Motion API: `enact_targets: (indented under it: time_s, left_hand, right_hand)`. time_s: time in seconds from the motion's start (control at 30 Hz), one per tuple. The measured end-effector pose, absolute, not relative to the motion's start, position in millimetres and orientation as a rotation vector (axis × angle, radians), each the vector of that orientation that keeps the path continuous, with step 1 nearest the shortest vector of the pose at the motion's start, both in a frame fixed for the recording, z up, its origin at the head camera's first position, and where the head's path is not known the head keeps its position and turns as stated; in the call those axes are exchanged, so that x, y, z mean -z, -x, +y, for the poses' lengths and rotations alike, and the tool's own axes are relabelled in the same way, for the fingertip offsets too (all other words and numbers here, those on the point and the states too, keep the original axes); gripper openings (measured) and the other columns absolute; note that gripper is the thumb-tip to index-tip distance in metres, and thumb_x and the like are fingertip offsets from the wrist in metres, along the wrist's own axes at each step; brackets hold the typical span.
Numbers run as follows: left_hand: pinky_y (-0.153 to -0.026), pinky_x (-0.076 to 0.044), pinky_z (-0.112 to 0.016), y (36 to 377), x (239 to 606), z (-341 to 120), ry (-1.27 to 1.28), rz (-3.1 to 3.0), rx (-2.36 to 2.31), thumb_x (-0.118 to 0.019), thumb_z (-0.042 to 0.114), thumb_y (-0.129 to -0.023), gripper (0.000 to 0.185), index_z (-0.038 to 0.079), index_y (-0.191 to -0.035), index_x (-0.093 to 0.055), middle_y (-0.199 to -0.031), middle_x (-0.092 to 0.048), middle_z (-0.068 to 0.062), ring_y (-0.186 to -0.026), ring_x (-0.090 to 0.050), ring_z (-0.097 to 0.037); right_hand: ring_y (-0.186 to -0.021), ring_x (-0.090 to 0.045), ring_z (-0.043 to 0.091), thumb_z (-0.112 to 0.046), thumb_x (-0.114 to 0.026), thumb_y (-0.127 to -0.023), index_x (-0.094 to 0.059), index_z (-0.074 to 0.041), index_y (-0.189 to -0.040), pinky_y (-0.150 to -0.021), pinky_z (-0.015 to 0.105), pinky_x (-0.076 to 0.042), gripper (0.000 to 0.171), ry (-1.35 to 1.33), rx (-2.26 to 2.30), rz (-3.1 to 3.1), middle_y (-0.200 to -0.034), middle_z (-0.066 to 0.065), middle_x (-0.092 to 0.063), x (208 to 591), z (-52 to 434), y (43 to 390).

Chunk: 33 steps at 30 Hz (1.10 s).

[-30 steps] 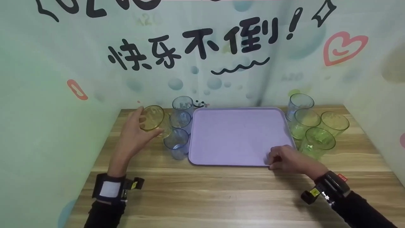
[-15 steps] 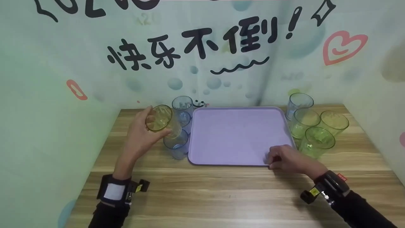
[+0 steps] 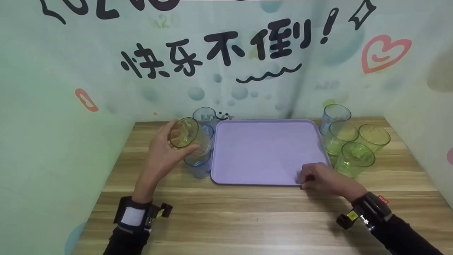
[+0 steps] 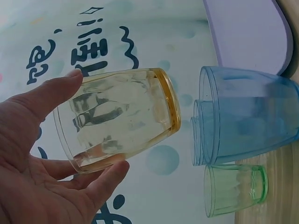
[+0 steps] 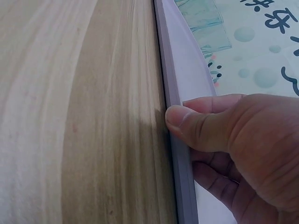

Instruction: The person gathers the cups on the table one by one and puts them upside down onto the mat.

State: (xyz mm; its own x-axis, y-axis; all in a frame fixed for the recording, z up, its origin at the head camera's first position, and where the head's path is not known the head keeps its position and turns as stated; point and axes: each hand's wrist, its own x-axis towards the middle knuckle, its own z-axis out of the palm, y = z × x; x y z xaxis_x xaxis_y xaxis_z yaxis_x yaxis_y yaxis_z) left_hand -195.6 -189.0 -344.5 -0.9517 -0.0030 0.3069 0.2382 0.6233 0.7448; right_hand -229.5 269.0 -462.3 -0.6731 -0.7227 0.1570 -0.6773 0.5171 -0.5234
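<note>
My left hand [image 3: 162, 152] grips a yellow glass tumbler [image 3: 202, 141], thumb on one side and fingers on the other. In the left wrist view this tumbler [image 4: 121, 119] is up off the table, its base tipped toward the blue tumblers [image 4: 252, 116]. From the head view it overlaps the left column of blue tumblers [image 3: 197, 171], partly hiding the middle one. At the near right corner of the lilac tray [image 3: 262, 152], my right hand [image 3: 327, 179] pinches the rim, its thumb [image 5: 180, 116] on the outer side in the right wrist view.
Right of the tray stand a blue tumbler [image 3: 336, 115], two green tumblers [image 3: 357, 157] and a yellowish one [image 3: 375, 138]. A green tumbler [image 4: 236, 189] shows below the blue ones in the left wrist view. A printed cloth [image 3: 226, 95] hangs behind the wooden table [image 3: 240, 219].
My left hand has carried the yellow tumbler rightward, from left of the blue tumblers to over them, tilting it more. The right hand and the tray have stayed in place.
</note>
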Motion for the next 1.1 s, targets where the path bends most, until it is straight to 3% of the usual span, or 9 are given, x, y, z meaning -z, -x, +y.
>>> enact_targets:
  time_s: [0.43, 0.83, 1.1]
  left_hand:
    - [-0.093, -0.04, -0.038, 196, 349, -178, 0.189, -2.467, 1.374, -0.079, 0.049, -0.067, 0.094, 0.007, -0.14, -0.038, -0.135, -0.044, -0.005, -0.119, -0.044, -0.023]
    - [-0.091, -0.041, -0.038, 197, 357, -166, 0.192, -2.363, 1.452, -0.081, 0.046, -0.067, 0.09, 0.009, -0.138, -0.041, -0.132, -0.048, -0.005, -0.115, -0.046, -0.021]
    - [-0.088, -0.044, -0.038, 200, 359, -158, 0.194, -2.322, 1.512, -0.082, 0.042, -0.067, 0.09, 0.006, -0.138, -0.041, -0.131, -0.048, -0.007, -0.112, -0.049, -0.023]
  right_hand:
    - [-0.073, -0.057, 0.009, -0.005, -0.078, -0.072, -0.068, -0.015, -0.082, -0.067, 0.028, -0.048, 0.017, 1.25, 0.901, 2.648, -0.078, -0.008, -0.059, 462, 268, 229]
    - [-0.075, -0.058, 0.009, -0.008, -0.078, -0.072, -0.07, -0.014, -0.085, -0.068, 0.028, -0.049, 0.016, 1.221, 0.878, 2.645, -0.081, -0.008, -0.061, 459, 269, 229]
    - [-0.081, -0.06, 0.009, -0.024, -0.075, -0.079, -0.072, -0.015, -0.092, -0.073, 0.03, -0.049, 0.017, 1.106, 0.854, 2.624, -0.088, -0.008, -0.065, 447, 267, 234]
